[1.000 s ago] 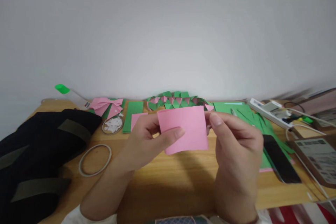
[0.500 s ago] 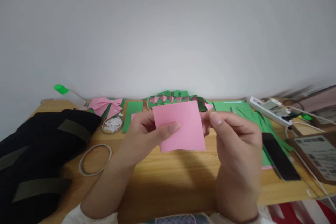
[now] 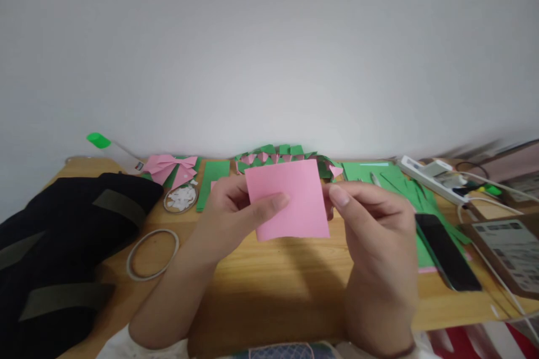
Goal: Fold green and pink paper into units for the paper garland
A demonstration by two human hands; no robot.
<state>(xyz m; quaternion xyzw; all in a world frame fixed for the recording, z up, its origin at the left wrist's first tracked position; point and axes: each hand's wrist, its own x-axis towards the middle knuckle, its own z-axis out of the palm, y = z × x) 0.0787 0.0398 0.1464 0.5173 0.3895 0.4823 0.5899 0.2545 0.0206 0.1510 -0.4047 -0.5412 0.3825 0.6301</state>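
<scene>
A square of pink paper (image 3: 295, 216) is held up above the wooden table, its face toward me. My left hand (image 3: 236, 210) pinches it from the left, thumb flat on the front and the other fingers behind. Just off the paper's right edge is my right hand (image 3: 373, 230), its thumb and forefinger pressed together. Whether anything small sits in that pinch I cannot make out. Behind the paper, a row of folded green and pink paper pieces (image 3: 290, 151) lies against the wall, partly covered.
At left lie dark cloth (image 3: 71, 224), a tape ring (image 3: 130, 258), a dish of white scraps (image 3: 182, 197) and a pink paper bow (image 3: 174, 168). To the right are green paper (image 3: 357, 171), a phone (image 3: 448, 255), a power strip (image 3: 432, 179) with cables and a cardboard box (image 3: 511, 252).
My right hand has shifted slightly left, nearer the pink paper's edge, with its thumb and forefinger still together. My left hand and the paper have barely moved.
</scene>
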